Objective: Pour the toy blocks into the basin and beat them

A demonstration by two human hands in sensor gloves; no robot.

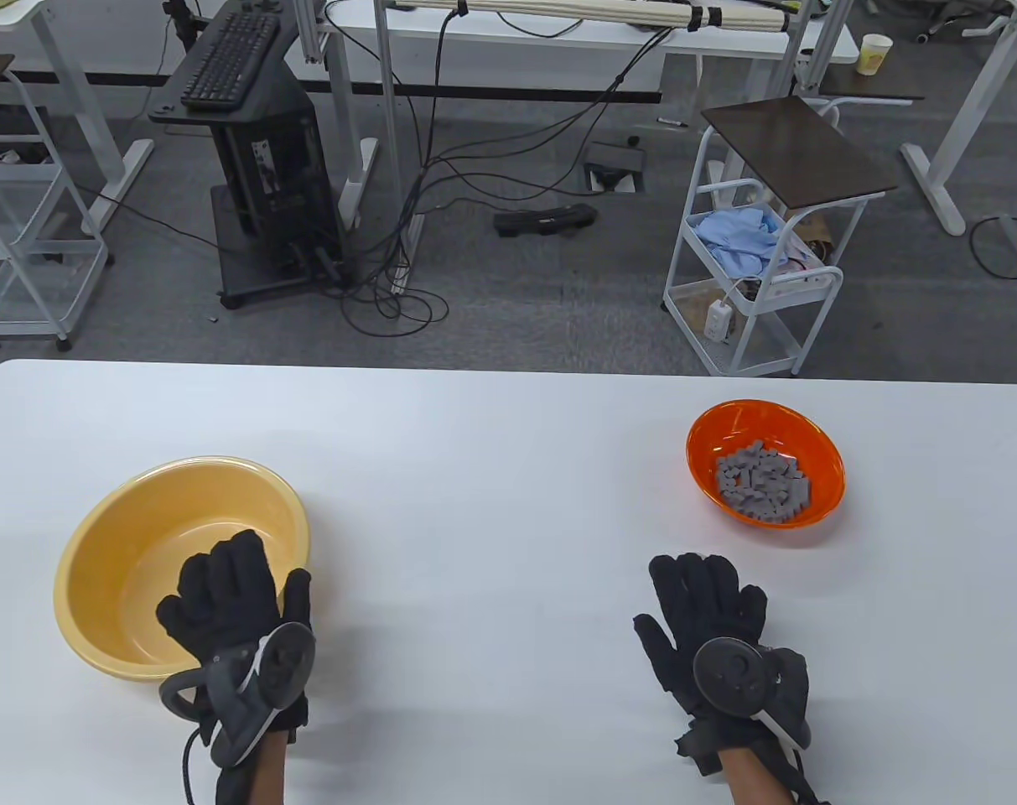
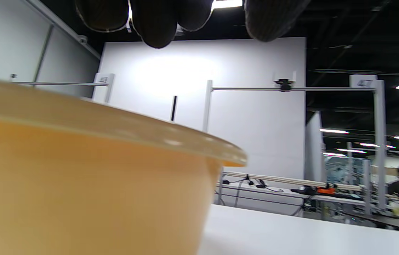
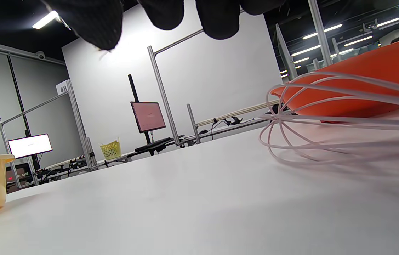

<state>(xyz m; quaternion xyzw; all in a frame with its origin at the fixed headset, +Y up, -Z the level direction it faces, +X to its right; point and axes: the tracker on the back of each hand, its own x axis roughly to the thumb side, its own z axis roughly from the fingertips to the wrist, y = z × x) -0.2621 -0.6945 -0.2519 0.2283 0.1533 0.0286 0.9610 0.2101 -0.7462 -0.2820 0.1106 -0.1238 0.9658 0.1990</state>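
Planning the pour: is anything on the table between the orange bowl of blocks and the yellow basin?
Nothing visible. The table between the orange bowl of blocks and the basin is bare. A whisk shows only in the right wrist view, beside the bowl near the right hand, seemingly off that path. The left hand rests at the basin's near rim.

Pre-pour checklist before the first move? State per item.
1. Yellow basin upright, nothing visible inside: ok.
2. Grey toy blocks all in orange bowl: ok.
3. Left hand over basin's near rim, gripping it: cannot tell.
4. Right hand on table near bowl, holding nothing: ok.
5. Whisk lies beside bowl in right wrist view: ok.
6. Table path between bowl and basin: ok.
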